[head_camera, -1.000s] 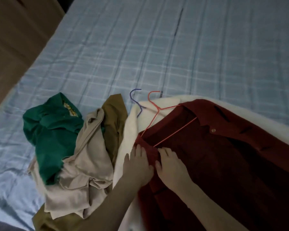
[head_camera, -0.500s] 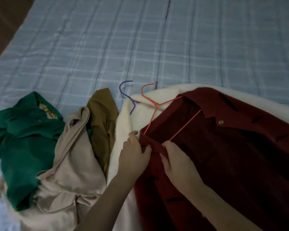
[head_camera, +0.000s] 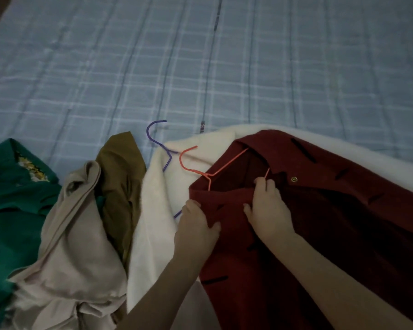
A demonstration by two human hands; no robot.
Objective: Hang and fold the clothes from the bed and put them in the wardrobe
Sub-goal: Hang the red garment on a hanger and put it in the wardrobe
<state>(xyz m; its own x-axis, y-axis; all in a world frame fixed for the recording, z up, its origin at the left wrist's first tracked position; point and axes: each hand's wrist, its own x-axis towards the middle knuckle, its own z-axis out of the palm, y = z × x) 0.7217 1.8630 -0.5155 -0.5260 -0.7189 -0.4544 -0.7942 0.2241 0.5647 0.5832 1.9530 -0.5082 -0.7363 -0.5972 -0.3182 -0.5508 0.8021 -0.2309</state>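
A dark red buttoned garment (head_camera: 332, 225) lies spread at the lower right of the bed. A red wire hanger (head_camera: 200, 172) sits inside its collar, with only the hook and upper wires showing. My left hand (head_camera: 197, 228) grips the garment's left front edge over the hanger's shoulder. My right hand (head_camera: 268, 208) pinches the same front panel near the neckline, fingertips by the hanger wire. Under the red garment lies a white fleecy garment (head_camera: 157, 210) with a purple hanger (head_camera: 157, 141) poking out.
A heap of clothes lies at the lower left: a green garment (head_camera: 12, 206), a beige one (head_camera: 74, 246) and an olive-brown one (head_camera: 122, 177). The blue checked bedsheet (head_camera: 200, 63) stretches beyond them.
Both hands have pulled the red garment's left front up over the hanger, so less wire shows. My right hand has moved up toward the collar. The view has drifted right.
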